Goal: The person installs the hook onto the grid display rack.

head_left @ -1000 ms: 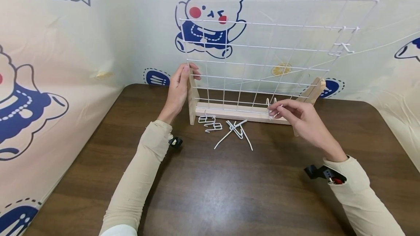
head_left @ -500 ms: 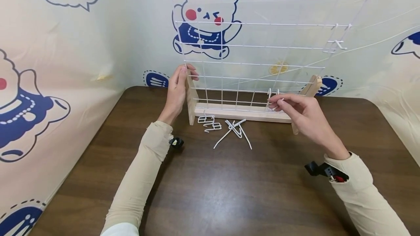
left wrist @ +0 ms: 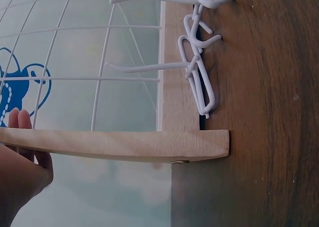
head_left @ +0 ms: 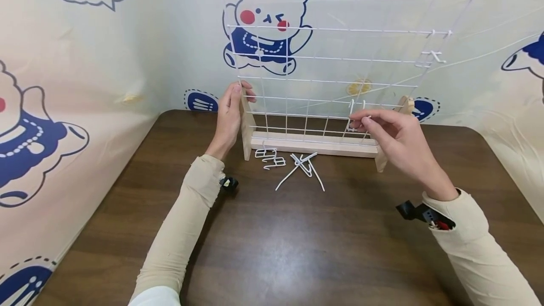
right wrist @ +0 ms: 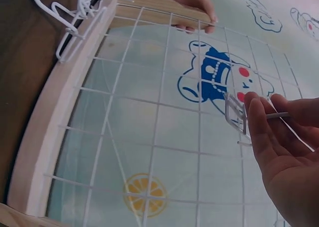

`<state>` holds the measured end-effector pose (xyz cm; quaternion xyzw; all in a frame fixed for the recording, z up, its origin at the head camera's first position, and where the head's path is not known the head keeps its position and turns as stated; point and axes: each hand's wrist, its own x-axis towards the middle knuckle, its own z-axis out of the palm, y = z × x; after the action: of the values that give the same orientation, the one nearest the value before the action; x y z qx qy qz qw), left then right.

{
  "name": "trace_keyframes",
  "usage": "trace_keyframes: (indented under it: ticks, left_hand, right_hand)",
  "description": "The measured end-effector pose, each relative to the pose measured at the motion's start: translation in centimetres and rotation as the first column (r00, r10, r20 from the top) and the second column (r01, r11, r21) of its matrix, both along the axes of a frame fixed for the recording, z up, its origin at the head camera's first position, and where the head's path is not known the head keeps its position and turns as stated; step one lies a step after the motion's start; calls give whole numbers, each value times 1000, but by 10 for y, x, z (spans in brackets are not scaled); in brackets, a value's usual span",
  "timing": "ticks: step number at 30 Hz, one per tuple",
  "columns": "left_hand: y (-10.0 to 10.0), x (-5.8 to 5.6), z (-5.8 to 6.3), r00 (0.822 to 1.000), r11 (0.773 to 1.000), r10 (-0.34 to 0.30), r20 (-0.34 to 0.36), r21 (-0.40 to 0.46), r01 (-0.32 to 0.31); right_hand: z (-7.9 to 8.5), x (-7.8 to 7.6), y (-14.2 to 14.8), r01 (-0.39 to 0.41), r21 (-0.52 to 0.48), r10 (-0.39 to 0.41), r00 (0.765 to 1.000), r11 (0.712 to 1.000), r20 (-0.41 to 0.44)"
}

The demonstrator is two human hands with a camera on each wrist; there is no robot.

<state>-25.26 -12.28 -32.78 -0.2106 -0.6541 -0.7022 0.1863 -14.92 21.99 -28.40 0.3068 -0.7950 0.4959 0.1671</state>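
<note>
- The person's right hand (head_left: 397, 143) has its grip pinched on a white wire hook (right wrist: 234, 115), with the thumb and fingers close together around it.
- That hook is in front of the low right part of the white wire grid (head_left: 311, 80), and its two bent tops point up above the fingers.
- I can't quite tell from here if the bent tops touch the wires.
- The left hand (head_left: 231, 105) has its grip clamped on the top of the left wooden leg (head_left: 246, 131), with the thumb on the near side and the fingertips poking out past it.
- The grid stands up from a pale wooden bar (head_left: 314, 144) that goes across between the left leg and the right wooden leg (head_left: 381, 159).
- High up on the right side of the grid hangs another hook (head_left: 433, 55).
- On the brown counter (head_left: 276, 230), just in front of the bar near the left leg, lie some small square hooks (head_left: 271, 159).
- Right beside them is a messy pile of long hooks (head_left: 302, 163), all crossed over each other.
- Both arms have tan sleeves (head_left: 187, 207).
- Behind the counter hangs a pale cloth (head_left: 170, 37) with a blue-and-white bear (head_left: 267, 37) that has red cheeks.
</note>
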Motion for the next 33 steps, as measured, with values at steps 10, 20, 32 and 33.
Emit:
trace_keyframes:
  ticks: [10,20,32,33]
  left_hand:
    - [-3,-16,-16,1000,1000,16,0,-20,-16]
    - [0,-1,-2,1000,1000,17,9,-24,-17]
    - [0,1,0,1000,999,21,6,-24,-21]
    - [0,1,0,1000,999,20,4,-26,-20]
  right_hand:
    - [21,0,-9,8,-45,-12,996,999,-89]
    - [42,-2,-15,-34,-149,16,993,988,-118]
    - [62,-7,-20,33,-62,-43,984,998,-172]
    - [64,-8,-20,38,-53,-47,983,998,-179]
